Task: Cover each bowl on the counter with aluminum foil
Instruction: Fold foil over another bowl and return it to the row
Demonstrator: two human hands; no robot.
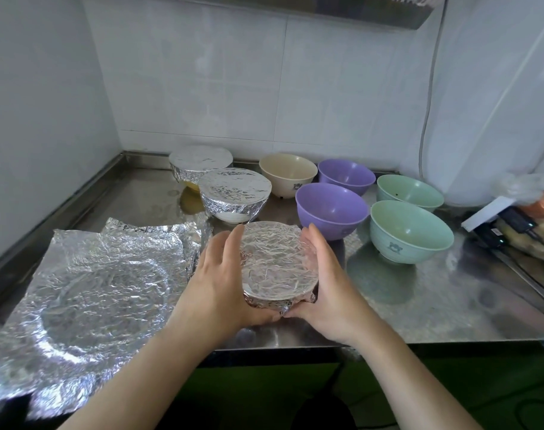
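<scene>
A foil-covered bowl (275, 263) sits near the front edge of the steel counter (435, 305). My left hand (221, 280) cups its left side and my right hand (329, 277) cups its right side, thumbs curled under the crimped foil at the front. Two more foil-covered bowls stand behind, one (235, 193) just beyond and one (199, 166) at the back. Uncovered bowls stand to the right: a cream bowl (287, 175), two purple bowls (346, 175) (331, 209) and two green bowls (408, 192) (410, 231). Loose crinkled foil sheets (103, 280) lie on the left.
White tiled walls close the counter at the back and left. A power adapter with cables (509, 225) and bagged items (534, 206) sit at the right end. A range hood (357, 7) hangs overhead.
</scene>
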